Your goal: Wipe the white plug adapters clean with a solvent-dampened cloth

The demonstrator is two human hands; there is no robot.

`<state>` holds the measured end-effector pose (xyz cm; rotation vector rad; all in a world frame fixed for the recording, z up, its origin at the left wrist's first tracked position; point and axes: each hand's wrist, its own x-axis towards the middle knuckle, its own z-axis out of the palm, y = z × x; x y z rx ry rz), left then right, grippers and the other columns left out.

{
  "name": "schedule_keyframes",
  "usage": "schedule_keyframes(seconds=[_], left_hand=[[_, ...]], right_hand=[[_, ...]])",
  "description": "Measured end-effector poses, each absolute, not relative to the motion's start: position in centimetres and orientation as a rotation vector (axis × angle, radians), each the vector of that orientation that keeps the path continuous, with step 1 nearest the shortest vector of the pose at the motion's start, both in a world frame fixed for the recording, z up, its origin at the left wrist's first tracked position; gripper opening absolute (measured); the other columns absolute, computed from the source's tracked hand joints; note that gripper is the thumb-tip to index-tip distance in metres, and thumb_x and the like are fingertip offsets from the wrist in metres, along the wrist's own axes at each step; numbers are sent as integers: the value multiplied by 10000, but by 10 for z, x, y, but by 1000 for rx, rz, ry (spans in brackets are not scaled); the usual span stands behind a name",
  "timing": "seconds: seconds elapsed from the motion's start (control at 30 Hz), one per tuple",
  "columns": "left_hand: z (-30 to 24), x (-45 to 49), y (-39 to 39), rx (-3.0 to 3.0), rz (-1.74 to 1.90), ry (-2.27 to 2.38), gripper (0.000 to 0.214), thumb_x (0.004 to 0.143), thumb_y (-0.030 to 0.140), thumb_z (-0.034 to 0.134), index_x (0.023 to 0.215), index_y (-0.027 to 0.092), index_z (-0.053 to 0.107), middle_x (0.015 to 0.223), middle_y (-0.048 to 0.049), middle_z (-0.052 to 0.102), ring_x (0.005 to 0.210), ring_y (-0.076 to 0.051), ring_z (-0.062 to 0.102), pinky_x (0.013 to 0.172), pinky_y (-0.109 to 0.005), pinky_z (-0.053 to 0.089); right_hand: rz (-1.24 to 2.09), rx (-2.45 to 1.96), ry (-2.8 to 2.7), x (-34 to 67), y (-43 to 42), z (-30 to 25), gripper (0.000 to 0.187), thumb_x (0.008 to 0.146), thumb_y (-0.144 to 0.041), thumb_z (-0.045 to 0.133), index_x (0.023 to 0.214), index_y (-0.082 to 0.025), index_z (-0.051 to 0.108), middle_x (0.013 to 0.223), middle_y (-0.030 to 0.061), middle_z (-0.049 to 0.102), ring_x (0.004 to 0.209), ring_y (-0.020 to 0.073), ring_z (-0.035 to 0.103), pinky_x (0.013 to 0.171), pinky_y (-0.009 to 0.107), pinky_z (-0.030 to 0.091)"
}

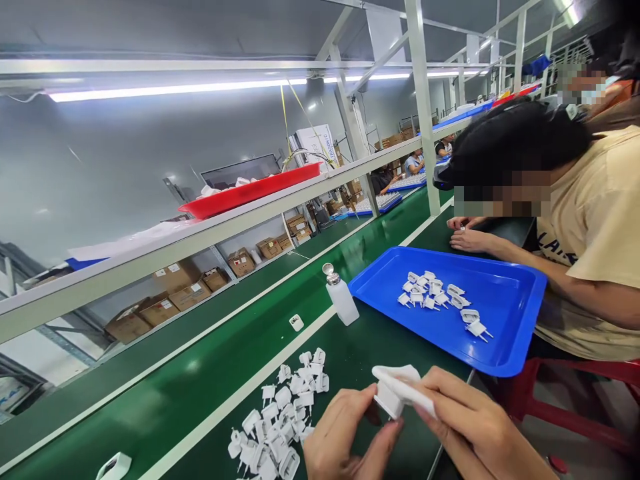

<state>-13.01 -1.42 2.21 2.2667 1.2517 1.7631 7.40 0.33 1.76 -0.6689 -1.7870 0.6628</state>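
Observation:
My left hand [345, 433] grips a white plug adapter [388, 401] at the bottom of the view, its metal pins pointing down. My right hand [465, 420] presses a white cloth [403, 387] over the top of the adapter, so the cloth hides part of it. Just left of my hands, a loose pile of white plug adapters [283, 413] lies on the green workbench [350, 360]. A blue plastic tray [505, 313] farther ahead holds several more adapters [430, 297]. A clear bottle with a metal pump top [340, 297] stands beside the tray.
A co-worker in a yellow T-shirt [585, 267] sits right of the tray, with hands [465, 233] at its far edge. A red stool [560, 393] stands at the right. A red tray [249, 190] sits on the shelf, with cardboard boxes [175, 293] beyond the bench.

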Motion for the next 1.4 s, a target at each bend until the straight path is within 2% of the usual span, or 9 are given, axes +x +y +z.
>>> schedule_keyframes(seconds=[0.17,0.37,0.6,0.73,0.8,0.87,1.03,1.2,1.4], left_hand=[[-3,-111,23,1939,1417,1534,242,866,234,718,1104,251,759,947,-56,783,803,-226,734,709,-309,598],[-3,-31,123,1844,1289,1369,395,866,200,611,1252,167,689,1316,-183,690,1262,-368,609,1131,-545,434],[18,7,146,1737,1226,1124,640,760,141,677,1395,179,611,1586,-151,492,1518,-329,347,1280,-482,188],[31,-1,103,1539,1123,1028,490,970,424,513,1337,123,634,1286,-221,714,1212,-352,668,1058,-542,497],[37,-13,79,1323,1052,976,556,1002,552,423,1241,123,683,1144,-209,766,1046,-332,741,861,-476,598],[43,-27,59,1087,1050,958,562,934,626,550,1134,134,732,1099,-182,778,1013,-307,737,782,-383,592],[54,-63,34,1066,1260,955,502,622,478,942,939,118,796,887,-136,792,823,-233,703,750,-298,520],[57,-87,27,1004,1350,1017,429,657,412,941,941,129,789,892,-134,784,834,-228,700,778,-310,529],[47,-99,34,909,1389,1027,398,589,286,945,911,126,775,785,-82,768,714,-199,690,688,-295,533]], right_hand=[[1228,-1060,-1025,115,11,13,431,755,-625,783,903,-224,833,795,63,719,684,201,618,597,274,543],[1540,-964,-535,137,26,22,467,386,-502,994,714,-219,819,853,70,772,872,269,682,668,293,569],[1540,-871,-745,149,30,27,483,581,-566,934,842,-171,841,768,82,768,825,250,710,767,301,560],[1476,-923,-908,151,28,29,510,659,-595,880,917,-156,840,655,54,709,596,199,634,678,340,542],[1437,-964,-958,146,28,29,493,660,-591,878,911,-168,841,577,18,647,480,150,533,608,334,520],[1416,-984,-1029,137,28,30,462,684,-586,864,917,-188,843,543,-8,601,431,111,446,566,312,498],[1409,-979,-1201,111,30,41,425,740,-578,828,949,-209,850,568,-7,625,439,102,447,723,340,547],[1521,-927,-1199,86,40,52,435,725,-560,841,983,-211,842,874,78,773,838,272,704,752,332,546],[1545,-930,-1163,65,55,50,472,722,-600,832,934,-179,817,743,63,753,669,209,663,612,280,489]])
